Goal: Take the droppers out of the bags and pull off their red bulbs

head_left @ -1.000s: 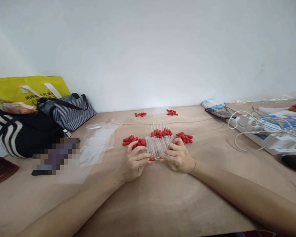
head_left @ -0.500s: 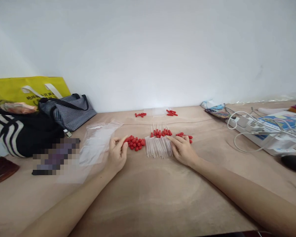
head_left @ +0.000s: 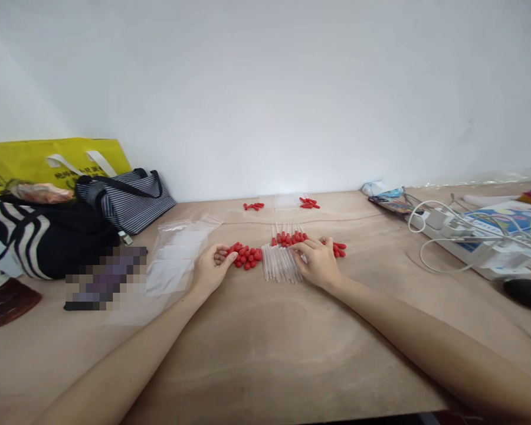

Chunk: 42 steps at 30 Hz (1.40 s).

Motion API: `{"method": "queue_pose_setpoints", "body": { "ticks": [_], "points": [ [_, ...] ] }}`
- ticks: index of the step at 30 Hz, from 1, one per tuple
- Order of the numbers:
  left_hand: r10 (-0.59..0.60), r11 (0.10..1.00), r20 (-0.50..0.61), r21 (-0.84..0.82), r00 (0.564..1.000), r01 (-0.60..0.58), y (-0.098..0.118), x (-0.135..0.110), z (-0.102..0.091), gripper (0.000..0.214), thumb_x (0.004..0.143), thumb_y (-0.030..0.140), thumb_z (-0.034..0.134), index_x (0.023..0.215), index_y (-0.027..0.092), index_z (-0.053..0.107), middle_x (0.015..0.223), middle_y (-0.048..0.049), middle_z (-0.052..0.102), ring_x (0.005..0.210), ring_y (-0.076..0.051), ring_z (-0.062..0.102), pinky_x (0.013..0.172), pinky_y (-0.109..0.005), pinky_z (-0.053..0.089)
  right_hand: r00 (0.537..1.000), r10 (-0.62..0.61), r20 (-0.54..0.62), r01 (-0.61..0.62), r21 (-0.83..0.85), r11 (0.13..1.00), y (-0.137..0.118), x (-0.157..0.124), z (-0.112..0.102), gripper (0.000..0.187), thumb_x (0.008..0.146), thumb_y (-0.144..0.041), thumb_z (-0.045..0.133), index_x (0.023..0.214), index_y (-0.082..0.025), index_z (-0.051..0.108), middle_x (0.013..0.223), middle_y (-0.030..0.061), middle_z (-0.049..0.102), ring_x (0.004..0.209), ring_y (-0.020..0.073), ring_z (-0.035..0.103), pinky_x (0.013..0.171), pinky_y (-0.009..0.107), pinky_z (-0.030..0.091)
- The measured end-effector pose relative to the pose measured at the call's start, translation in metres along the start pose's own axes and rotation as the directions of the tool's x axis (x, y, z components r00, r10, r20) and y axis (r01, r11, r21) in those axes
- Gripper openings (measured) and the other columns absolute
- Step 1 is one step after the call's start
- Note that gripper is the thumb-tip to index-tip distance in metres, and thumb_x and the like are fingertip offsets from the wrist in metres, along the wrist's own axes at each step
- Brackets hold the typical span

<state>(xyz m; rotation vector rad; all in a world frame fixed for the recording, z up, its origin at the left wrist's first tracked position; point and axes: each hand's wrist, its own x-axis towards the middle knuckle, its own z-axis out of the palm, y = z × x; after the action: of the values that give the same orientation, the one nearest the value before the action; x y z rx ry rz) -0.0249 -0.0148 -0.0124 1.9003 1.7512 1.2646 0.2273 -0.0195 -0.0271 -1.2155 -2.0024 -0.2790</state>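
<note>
My left hand (head_left: pixel 213 267) is at the left edge of a pile of red rubber bulbs (head_left: pixel 248 257), its thumb and fingers closed on a red rubber bulb that is mostly hidden. Beside the pile lies a row of clear thin glass tubes (head_left: pixel 277 264). My right hand (head_left: pixel 318 262) is over the right end of this row, fingertips pinched together on what looks like one glass tube. Just behind lie several tubes fitted with red bulbs (head_left: pixel 287 238). More red bulbs (head_left: pixel 338 249) show to the right, partly covered by my right hand.
Clear plastic bags (head_left: pixel 174 251) lie left of my left hand, near a striped bag (head_left: pixel 133 200) and a black bag (head_left: pixel 71 242). More red bulbs (head_left: pixel 254 206) lie by the wall. On the right are a power strip with white cables (head_left: pixel 478 260) and a black mouse (head_left: pixel 527 293).
My right hand has shifted slightly left over the tubes, its fingers more bent. My left hand's fingers have curled in at the bulb pile. The camera view has shifted a little.
</note>
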Motion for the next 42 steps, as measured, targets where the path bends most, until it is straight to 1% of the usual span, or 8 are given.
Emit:
{"method": "queue_pose_setpoints", "body": {
  "ticks": [12,17,19,22,25,28,33,42],
  "points": [
    [-0.030,0.999,0.038,-0.014,0.999,0.031,-0.008,-0.001,-0.006,0.042,0.072,0.054,0.043,0.083,0.015,0.057,0.072,-0.0042,0.062,0.062,-0.016,0.059,0.057,-0.027,0.048,0.992,-0.082,0.101,0.087,-0.048,0.995,-0.008,-0.006,-0.008,0.038,0.078,-0.052,0.048,0.084,-0.019,0.067,0.073,0.0045,0.063,0.075,0.0174,0.051,0.074,0.036,0.021],
    [-0.048,0.998,0.047,-0.024,0.998,0.049,-0.009,-0.001,-0.008,0.043,0.072,0.054,0.043,0.086,0.015,0.056,0.073,-0.0040,0.062,0.061,-0.016,0.058,0.055,-0.026,0.048,0.986,0.120,0.119,-0.116,-0.040,0.992,0.008,0.011,-0.013,0.035,0.084,-0.040,0.042,0.069,-0.021,0.066,0.071,0.0036,0.065,0.073,0.0173,0.053,0.076,0.038,0.022],
    [-0.024,1.000,0.026,0.001,0.999,0.024,-0.008,-0.001,-0.008,0.041,0.072,0.052,0.043,0.085,0.015,0.056,0.076,-0.0046,0.062,0.065,-0.016,0.058,0.057,-0.026,0.047,0.942,0.308,0.130,-0.297,-0.093,0.950,0.021,0.025,-0.012,0.028,0.081,-0.037,0.046,0.069,-0.020,0.065,0.075,0.0044,0.066,0.077,0.0196,0.054,0.076,0.039,0.023],
    [0.039,0.997,-0.040,0.075,0.998,-0.036,-0.007,-0.002,-0.009,0.037,0.074,0.048,0.043,0.086,0.015,0.056,0.079,-0.0049,0.061,0.066,-0.015,0.056,0.058,-0.026,0.046,0.825,0.512,0.239,-0.497,-0.124,0.859,0.037,0.045,-0.007,0.024,0.076,-0.037,0.049,0.068,-0.020,0.064,0.073,0.0045,0.066,0.075,0.0206,0.057,0.078,0.040,0.026],
    [0.128,0.983,-0.077,0.141,0.989,-0.116,-0.008,-0.004,-0.009,0.033,0.076,0.043,0.043,0.088,0.015,0.056,0.077,-0.0043,0.058,0.065,-0.015,0.053,0.059,-0.027,0.045,0.728,0.590,0.349,-0.558,-0.197,0.806,0.040,0.059,0.001,0.023,0.070,-0.040,0.054,0.066,-0.020,0.064,0.071,0.0066,0.066,0.075,0.0232,0.058,0.082,0.045,0.026],
    [0.198,0.967,-0.060,0.175,0.978,-0.185,-0.008,-0.006,-0.010,0.030,0.077,0.040,0.044,0.089,0.016,0.056,0.077,-0.0042,0.057,0.067,-0.015,0.053,0.062,-0.028,0.045,0.678,0.617,0.400,-0.553,-0.275,0.786,0.036,0.068,0.008,0.022,0.066,-0.039,0.057,0.065,-0.019,0.063,0.075,0.0089,0.066,0.079,0.0263,0.058,0.084,0.049,0.026],
    [0.228,0.957,-0.043,0.193,0.973,-0.216,-0.008,-0.007,-0.010,0.027,0.078,0.037,0.045,0.090,0.016,0.056,0.081,-0.0050,0.058,0.071,-0.016,0.054,0.062,-0.028,0.044,0.635,0.642,0.430,-0.556,-0.323,0.766,0.033,0.076,0.014,0.020,0.064,-0.035,0.057,0.065,-0.016,0.062,0.079,0.0112,0.065,0.080,0.0278,0.059,0.084,0.049,0.030],
    [0.357,0.904,-0.035,0.263,0.933,-0.336,-0.009,-0.007,-0.010,0.021,0.080,0.031,0.048,0.089,0.016,0.057,0.082,-0.0049,0.058,0.079,-0.018,0.054,0.068,-0.030,0.045,0.647,0.639,0.415,-0.566,-0.299,0.768,0.027,0.085,0.011,0.012,0.063,-0.023,0.056,0.069,-0.013,0.060,0.073,0.0112,0.063,0.077,0.0274,0.059,0.081,0.046,0.033]
  ]
}}
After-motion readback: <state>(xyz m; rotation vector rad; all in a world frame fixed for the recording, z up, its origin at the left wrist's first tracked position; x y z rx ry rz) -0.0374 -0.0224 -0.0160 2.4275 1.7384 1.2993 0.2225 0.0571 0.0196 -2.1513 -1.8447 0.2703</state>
